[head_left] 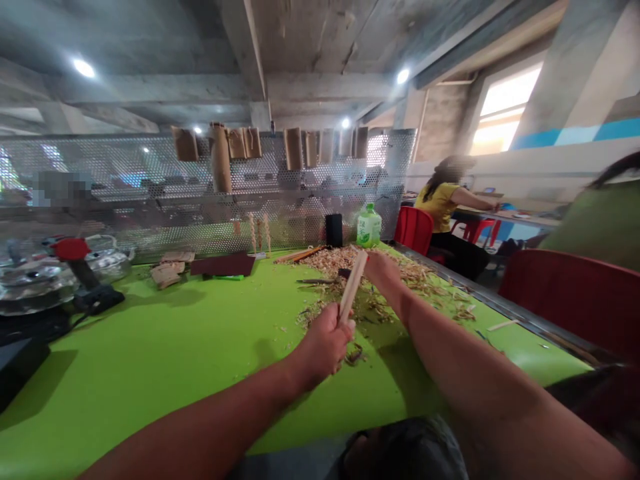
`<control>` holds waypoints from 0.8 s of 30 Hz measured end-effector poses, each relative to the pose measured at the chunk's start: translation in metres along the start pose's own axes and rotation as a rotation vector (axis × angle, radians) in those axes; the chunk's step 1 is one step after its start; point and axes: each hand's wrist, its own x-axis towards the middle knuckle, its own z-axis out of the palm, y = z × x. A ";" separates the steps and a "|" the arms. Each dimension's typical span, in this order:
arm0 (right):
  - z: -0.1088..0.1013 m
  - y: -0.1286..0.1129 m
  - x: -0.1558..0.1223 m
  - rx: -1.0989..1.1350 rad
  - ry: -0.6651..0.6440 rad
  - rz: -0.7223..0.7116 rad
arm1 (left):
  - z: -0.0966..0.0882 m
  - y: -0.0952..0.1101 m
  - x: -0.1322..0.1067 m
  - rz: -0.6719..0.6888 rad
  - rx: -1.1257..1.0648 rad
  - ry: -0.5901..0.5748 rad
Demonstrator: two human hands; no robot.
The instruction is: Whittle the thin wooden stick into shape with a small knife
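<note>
My left hand (324,341) is closed round the lower end of a pale wooden stick (353,285), which slants up and to the right above the green table (165,347). My right hand (381,268) is closed at the stick's upper end; what it grips there, besides the stick, is hidden. Below and beyond both hands lies a heap of wood shavings (395,280).
A green drink bottle (369,225) and a black cylinder (334,230) stand at the table's far edge before a perforated metal screen (150,167) hung with wooden pieces. A red-topped tool (80,267) sits at left. Red chairs (570,293) and a seated person (445,200) are right.
</note>
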 end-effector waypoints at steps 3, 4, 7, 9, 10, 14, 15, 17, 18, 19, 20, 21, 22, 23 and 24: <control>0.006 0.005 0.008 0.060 0.087 0.015 | -0.016 0.002 0.010 0.038 -0.039 0.129; 0.009 0.000 0.006 0.067 0.104 -0.024 | -0.025 0.002 0.016 0.040 -0.041 0.187; 0.017 -0.024 -0.012 0.057 0.080 -0.195 | -0.049 -0.001 0.032 0.038 -0.064 0.303; 0.020 -0.040 -0.029 0.034 0.040 -0.316 | -0.057 -0.004 0.039 0.056 -0.081 0.314; 0.021 -0.047 -0.037 0.023 0.017 -0.374 | -0.059 -0.006 0.041 0.068 -0.081 0.305; 0.020 -0.064 -0.062 -0.056 -0.044 -0.551 | -0.056 -0.007 0.041 0.110 -0.059 0.292; 0.019 -0.067 -0.065 -0.082 -0.047 -0.565 | -0.055 -0.006 0.040 0.111 -0.065 0.298; 0.018 -0.070 -0.070 -0.129 -0.042 -0.558 | -0.051 -0.003 0.037 0.089 -0.084 0.308; 0.018 -0.070 -0.070 -0.143 -0.036 -0.544 | -0.049 -0.002 0.035 0.070 -0.091 0.310; 0.017 -0.070 -0.070 -0.150 -0.029 -0.533 | -0.047 0.000 0.034 0.050 -0.094 0.312; 0.017 -0.069 -0.069 -0.150 -0.018 -0.523 | -0.045 0.001 0.032 0.029 -0.096 0.312; 0.016 -0.068 -0.067 -0.145 -0.007 -0.512 | -0.042 0.002 0.030 0.011 -0.098 0.311; 0.015 -0.067 -0.065 -0.138 0.004 -0.500 | -0.040 0.003 0.027 -0.006 -0.100 0.306; 0.014 -0.065 -0.062 -0.134 0.013 -0.488 | -0.038 0.004 0.026 -0.019 -0.103 0.299; 0.014 -0.064 -0.060 -0.133 0.022 -0.476 | -0.035 0.004 0.024 -0.028 -0.102 0.292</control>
